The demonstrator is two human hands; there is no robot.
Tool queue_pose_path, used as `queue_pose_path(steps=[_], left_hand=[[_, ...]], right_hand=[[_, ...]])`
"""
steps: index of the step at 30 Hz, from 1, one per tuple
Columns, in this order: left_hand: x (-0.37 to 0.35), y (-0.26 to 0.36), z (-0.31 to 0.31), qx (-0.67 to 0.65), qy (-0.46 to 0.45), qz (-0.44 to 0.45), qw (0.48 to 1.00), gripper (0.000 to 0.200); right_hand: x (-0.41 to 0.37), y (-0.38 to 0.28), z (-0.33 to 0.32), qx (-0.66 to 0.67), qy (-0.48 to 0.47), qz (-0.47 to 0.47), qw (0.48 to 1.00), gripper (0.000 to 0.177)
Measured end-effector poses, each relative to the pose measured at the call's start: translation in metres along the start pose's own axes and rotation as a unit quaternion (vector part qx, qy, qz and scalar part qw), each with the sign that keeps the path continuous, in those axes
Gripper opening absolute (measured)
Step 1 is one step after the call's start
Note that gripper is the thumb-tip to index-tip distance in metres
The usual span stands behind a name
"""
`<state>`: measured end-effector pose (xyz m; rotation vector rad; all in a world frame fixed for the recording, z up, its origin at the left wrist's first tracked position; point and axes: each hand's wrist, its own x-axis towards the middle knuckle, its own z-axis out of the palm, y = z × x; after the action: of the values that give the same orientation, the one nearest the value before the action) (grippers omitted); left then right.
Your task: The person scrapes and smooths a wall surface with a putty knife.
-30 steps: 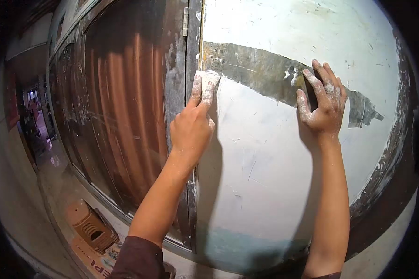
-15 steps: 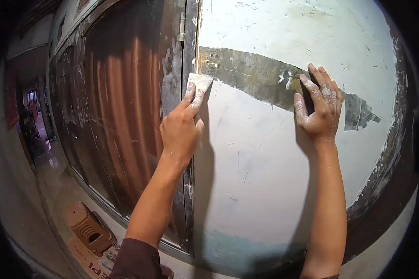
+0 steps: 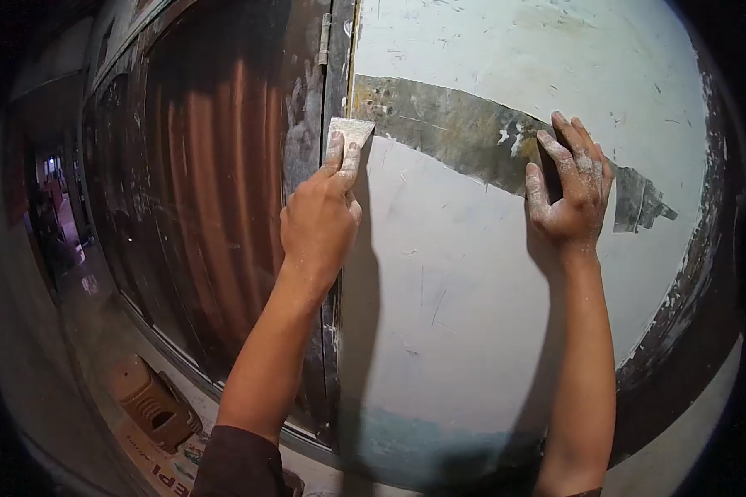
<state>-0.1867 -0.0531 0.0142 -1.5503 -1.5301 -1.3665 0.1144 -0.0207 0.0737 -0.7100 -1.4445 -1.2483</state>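
My left hand [image 3: 318,217] grips a small flat scraper [image 3: 352,131], its broad end pointing up. The blade's right corner lies at the left end of a bare grey strip [image 3: 448,132] crossing the white panel [image 3: 456,273]. White dust coats the fingers. To the right, my right hand [image 3: 574,190] is laid on the panel across the strip, fingers apart and holding nothing. The white coating above and below the strip shows scratches and small chips.
Left of the panel stands a dark wooden frame with a hinge [image 3: 324,40] and a reddish-brown curtain [image 3: 224,166] behind glass. Below lie a brown plastic stool [image 3: 153,402] and a printed carton [image 3: 145,460]. Dark, paint-flecked trim [image 3: 680,306] borders the right side.
My left hand and the scraper have shifted slightly up and left along the panel's left edge. My right hand stays almost where it was. The whole view has moved a little.
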Motion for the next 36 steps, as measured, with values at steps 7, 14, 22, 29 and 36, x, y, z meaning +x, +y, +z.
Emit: queue_pose_path(steps=[7,14,22,29,36], left_hand=[[0.001,0.000,0.000,0.023,-0.019,-0.008,1.000,0.056],[-0.011,0.000,0.010,0.019,-0.027,0.006,0.999,0.051],[-0.017,0.004,0.011,0.009,0.006,0.028,1.000,0.038],[-0.020,-0.004,0.022,0.008,0.016,0.044,0.999,0.027],[-0.019,0.004,0.012,0.032,0.017,0.070,0.997,0.039]], right_hand=[[0.000,0.000,-0.001,-0.004,0.006,0.004,1.000,0.040],[0.000,-0.002,-0.003,-0.017,-0.002,0.006,1.000,0.039],[-0.001,0.000,-0.001,-0.009,0.003,0.004,1.000,0.039],[-0.001,-0.002,0.000,-0.007,0.006,0.011,1.000,0.037],[-0.003,0.001,0.003,-0.023,0.011,0.000,1.000,0.037]])
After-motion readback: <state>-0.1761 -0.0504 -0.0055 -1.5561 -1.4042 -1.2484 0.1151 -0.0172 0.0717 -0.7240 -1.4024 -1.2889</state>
